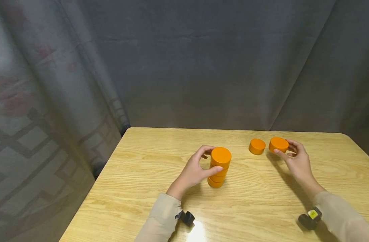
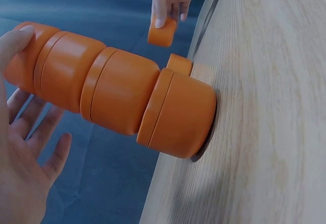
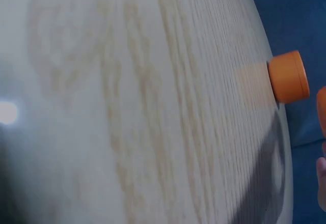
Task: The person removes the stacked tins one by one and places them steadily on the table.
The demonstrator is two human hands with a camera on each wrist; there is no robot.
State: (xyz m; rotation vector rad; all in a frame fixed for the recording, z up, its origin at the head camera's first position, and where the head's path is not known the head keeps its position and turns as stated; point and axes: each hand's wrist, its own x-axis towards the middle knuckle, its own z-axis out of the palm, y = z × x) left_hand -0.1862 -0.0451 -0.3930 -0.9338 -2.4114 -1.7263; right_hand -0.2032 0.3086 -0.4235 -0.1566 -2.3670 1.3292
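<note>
A stack of several round orange containers [image 1: 218, 175] with lid seams stands on the wooden table. My left hand [image 1: 193, 172] holds the stack near its top, thumb on the near side and fingers behind. In the left wrist view, the left thumb lies on the topmost container [image 2: 24, 63], and the bottom one [image 2: 181, 114] meets the tabletop. To the right, my right hand [image 1: 300, 162] grips another orange container [image 1: 278, 145] between thumb and fingers, raised over the table. Just left of it, a single orange container [image 1: 257, 147] sits on the table.
The light wood table [image 1: 160, 144] has rounded far corners. Behind it hangs a dark grey curtain [image 1: 202, 67], and a patterned curtain [image 1: 45, 134] hangs along the left side. Small black devices [image 1: 187, 218] are worn at both wrists.
</note>
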